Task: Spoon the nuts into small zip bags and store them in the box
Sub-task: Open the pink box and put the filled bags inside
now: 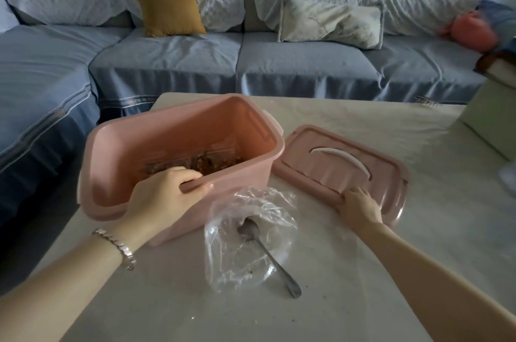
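A pink plastic box [240, 174] stands open on the table, left of centre. Zip bags of brown nuts [212, 164] lie on its bottom. My left hand [164, 196] grips the box's near rim, fingers curled over the edge and thumb outside. The pink lid [329, 165] with a white handle lies flat to the right of the box. My right hand [358, 206] holds the lid's near edge, with fingertips curled over it. A crumpled clear plastic bag [245, 246] lies in front of the box, and a metal spoon [268, 252] rests across it, bowl inside, handle pointing toward me.
The table [363, 272] has a pale marbled top with nut crumbs scattered near the bag. A pale box [491, 118] sits at the right edge. Behind the table runs a blue-grey sofa [279, 62] with a mustard cushion [167, 1] and a white pillow [332, 20].
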`<act>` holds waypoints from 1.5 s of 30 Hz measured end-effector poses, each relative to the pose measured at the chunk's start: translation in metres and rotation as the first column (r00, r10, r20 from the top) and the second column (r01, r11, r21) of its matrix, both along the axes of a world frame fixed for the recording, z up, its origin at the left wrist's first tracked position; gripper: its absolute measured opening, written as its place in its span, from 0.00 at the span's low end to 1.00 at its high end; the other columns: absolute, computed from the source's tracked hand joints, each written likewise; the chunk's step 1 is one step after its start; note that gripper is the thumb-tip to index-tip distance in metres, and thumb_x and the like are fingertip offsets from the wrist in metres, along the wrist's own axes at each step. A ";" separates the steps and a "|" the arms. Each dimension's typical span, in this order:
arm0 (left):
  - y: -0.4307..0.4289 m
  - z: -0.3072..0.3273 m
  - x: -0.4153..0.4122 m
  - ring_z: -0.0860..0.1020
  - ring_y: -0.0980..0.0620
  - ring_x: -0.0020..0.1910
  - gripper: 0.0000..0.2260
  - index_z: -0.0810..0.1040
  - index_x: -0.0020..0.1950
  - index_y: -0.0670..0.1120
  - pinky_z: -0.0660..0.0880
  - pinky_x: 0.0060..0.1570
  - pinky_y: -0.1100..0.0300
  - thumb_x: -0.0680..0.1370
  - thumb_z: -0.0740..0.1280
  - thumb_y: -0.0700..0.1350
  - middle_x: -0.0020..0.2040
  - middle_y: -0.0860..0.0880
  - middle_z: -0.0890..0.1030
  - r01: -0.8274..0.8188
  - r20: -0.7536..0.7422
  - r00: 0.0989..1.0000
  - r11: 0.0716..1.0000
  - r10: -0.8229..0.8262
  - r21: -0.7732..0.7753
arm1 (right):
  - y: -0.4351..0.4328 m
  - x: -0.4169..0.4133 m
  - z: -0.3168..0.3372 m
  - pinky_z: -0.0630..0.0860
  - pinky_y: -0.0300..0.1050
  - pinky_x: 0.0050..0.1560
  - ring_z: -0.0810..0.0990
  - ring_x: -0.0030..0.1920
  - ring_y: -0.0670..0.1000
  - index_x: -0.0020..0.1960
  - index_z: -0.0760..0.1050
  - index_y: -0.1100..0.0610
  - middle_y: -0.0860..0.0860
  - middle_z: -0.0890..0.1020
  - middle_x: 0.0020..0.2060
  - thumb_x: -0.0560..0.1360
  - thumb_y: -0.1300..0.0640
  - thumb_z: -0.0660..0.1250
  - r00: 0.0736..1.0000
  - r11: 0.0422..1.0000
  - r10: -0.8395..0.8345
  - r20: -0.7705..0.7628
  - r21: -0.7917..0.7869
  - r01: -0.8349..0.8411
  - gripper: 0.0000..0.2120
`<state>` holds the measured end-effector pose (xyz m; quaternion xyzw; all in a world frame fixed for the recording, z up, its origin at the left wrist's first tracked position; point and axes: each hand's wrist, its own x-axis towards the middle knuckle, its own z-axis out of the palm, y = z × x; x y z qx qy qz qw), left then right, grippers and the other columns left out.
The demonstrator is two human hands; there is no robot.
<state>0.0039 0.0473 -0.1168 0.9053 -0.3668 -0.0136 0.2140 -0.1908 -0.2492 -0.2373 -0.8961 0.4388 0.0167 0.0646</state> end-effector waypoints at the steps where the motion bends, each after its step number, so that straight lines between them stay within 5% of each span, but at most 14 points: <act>1: 0.000 0.000 -0.001 0.78 0.53 0.47 0.11 0.81 0.48 0.54 0.72 0.45 0.56 0.74 0.65 0.59 0.48 0.56 0.80 -0.007 0.002 1.000 1.000 0.007 -0.004 | 0.001 -0.003 0.001 0.71 0.48 0.54 0.71 0.60 0.57 0.57 0.75 0.59 0.55 0.75 0.57 0.75 0.53 0.63 1.000 1.000 0.000 0.010 -0.005 0.000 0.14; 9: -0.004 0.001 -0.007 0.78 0.54 0.45 0.14 0.81 0.52 0.51 0.68 0.37 0.60 0.74 0.65 0.58 0.46 0.57 0.79 -0.016 0.067 0.998 1.000 0.017 -0.023 | -0.007 -0.038 0.065 0.65 0.43 0.41 0.76 0.48 0.57 0.51 0.79 0.60 0.59 0.79 0.51 0.72 0.54 0.68 0.936 0.998 -0.066 0.346 0.040 0.055 0.11; 12: -0.002 0.000 -0.007 0.77 0.56 0.41 0.12 0.81 0.51 0.52 0.67 0.34 0.64 0.75 0.65 0.58 0.45 0.56 0.79 0.009 0.077 0.997 1.000 -0.009 -0.005 | 0.001 -0.037 0.110 0.63 0.43 0.41 0.75 0.46 0.56 0.48 0.79 0.61 0.57 0.79 0.47 0.70 0.58 0.71 0.895 1.000 0.022 0.445 -0.024 -0.013 0.09; 14: -0.001 -0.003 -0.002 0.78 0.55 0.49 0.11 0.80 0.56 0.53 0.68 0.39 0.63 0.76 0.65 0.54 0.51 0.58 0.80 0.044 0.054 0.998 0.999 -0.044 0.008 | 0.017 -0.026 0.138 0.68 0.46 0.45 0.75 0.48 0.57 0.50 0.79 0.60 0.55 0.78 0.47 0.70 0.58 0.72 0.855 0.993 0.117 0.506 -0.086 -0.085 0.10; 18: 0.004 0.004 0.004 0.77 0.60 0.52 0.12 0.74 0.60 0.54 0.73 0.54 0.61 0.77 0.66 0.49 0.53 0.57 0.78 0.051 -0.173 0.977 0.919 -0.128 -0.391 | 0.057 0.006 0.179 0.71 0.52 0.54 0.74 0.54 0.54 0.56 0.78 0.59 0.53 0.78 0.52 0.70 0.57 0.71 0.779 0.941 0.339 0.528 -0.194 -0.278 0.15; 22: 0.022 0.034 0.030 0.81 0.49 0.48 0.13 0.78 0.52 0.48 0.78 0.48 0.47 0.77 0.60 0.54 0.49 0.48 0.81 -0.192 -0.283 0.959 0.757 0.010 -0.625 | 0.094 0.038 0.186 0.76 0.56 0.49 0.76 0.52 0.57 0.53 0.78 0.60 0.53 0.79 0.49 0.70 0.55 0.70 0.699 0.801 0.599 0.390 -0.314 -0.511 0.14; 25: 0.038 0.048 0.047 0.76 0.39 0.53 0.24 0.73 0.58 0.40 0.72 0.51 0.47 0.74 0.58 0.58 0.53 0.38 0.78 -0.378 -0.468 0.875 0.781 0.126 -0.497 | 0.112 0.057 0.172 0.77 0.55 0.44 0.77 0.50 0.56 0.51 0.79 0.60 0.53 0.79 0.47 0.69 0.54 0.70 0.641 0.706 0.708 0.295 -0.305 -0.640 0.13; 27: 0.048 0.045 0.050 0.74 0.43 0.58 0.26 0.67 0.68 0.41 0.68 0.54 0.52 0.76 0.62 0.56 0.60 0.43 0.75 -0.430 -0.494 0.832 0.857 0.253 -0.285 | 0.123 0.069 0.163 0.75 0.53 0.49 0.74 0.53 0.53 0.55 0.78 0.57 0.50 0.77 0.51 0.71 0.53 0.70 0.632 0.687 0.725 0.272 -0.228 -0.690 0.14; 30: 0.064 0.034 0.050 0.69 0.37 0.62 0.25 0.64 0.68 0.39 0.67 0.61 0.49 0.78 0.60 0.54 0.64 0.37 0.70 -0.394 -0.225 0.888 0.916 0.401 0.079 | 0.133 0.083 0.151 0.72 0.46 0.52 0.72 0.54 0.49 0.58 0.77 0.53 0.48 0.76 0.53 0.73 0.52 0.68 0.616 0.662 0.742 0.264 -0.144 -0.736 0.15; 33: 0.072 0.028 0.048 0.64 0.36 0.64 0.22 0.61 0.69 0.38 0.62 0.63 0.47 0.81 0.54 0.51 0.66 0.35 0.66 -0.380 -0.132 0.901 0.899 0.413 0.216 | 0.130 0.091 0.143 0.70 0.43 0.54 0.72 0.56 0.47 0.60 0.76 0.53 0.47 0.75 0.54 0.73 0.52 0.68 0.616 0.663 0.732 0.292 -0.098 -0.742 0.16; 37: 0.076 0.029 0.047 0.60 0.37 0.66 0.19 0.60 0.70 0.38 0.60 0.64 0.49 0.81 0.54 0.43 0.68 0.35 0.62 -0.380 -0.156 0.900 0.908 0.408 0.178 | 0.123 0.095 0.140 0.68 0.40 0.58 0.73 0.55 0.48 0.58 0.78 0.53 0.48 0.76 0.53 0.74 0.55 0.67 0.603 0.653 0.711 0.362 -0.023 -0.757 0.13; 39: 0.076 0.028 0.050 0.59 0.37 0.67 0.19 0.60 0.70 0.38 0.59 0.65 0.48 0.80 0.56 0.41 0.69 0.35 0.61 -0.397 -0.208 0.887 0.911 0.412 0.111 | 0.112 0.100 0.135 0.69 0.48 0.59 0.75 0.55 0.53 0.55 0.80 0.55 0.50 0.79 0.52 0.74 0.58 0.67 0.594 0.709 0.660 0.461 -0.121 -0.695 0.11; 42: 0.074 0.021 0.050 0.59 0.38 0.67 0.18 0.62 0.68 0.37 0.59 0.64 0.49 0.79 0.56 0.39 0.69 0.36 0.61 -0.412 -0.228 0.884 0.911 0.409 0.038 | 0.088 0.109 0.130 0.64 0.53 0.64 0.69 0.63 0.58 0.63 0.74 0.55 0.55 0.74 0.62 0.76 0.57 0.63 0.785 0.924 0.352 0.510 -0.054 -0.379 0.16; 45: 0.073 0.013 0.051 0.62 0.38 0.62 0.09 0.65 0.58 0.39 0.61 0.57 0.52 0.78 0.56 0.38 0.65 0.35 0.65 -0.405 -0.200 0.896 0.914 0.397 0.001 | 0.072 0.126 0.125 0.66 0.46 0.57 0.72 0.61 0.60 0.67 0.70 0.54 0.57 0.75 0.63 0.79 0.54 0.58 0.879 0.950 0.118 0.461 0.207 -0.236 0.17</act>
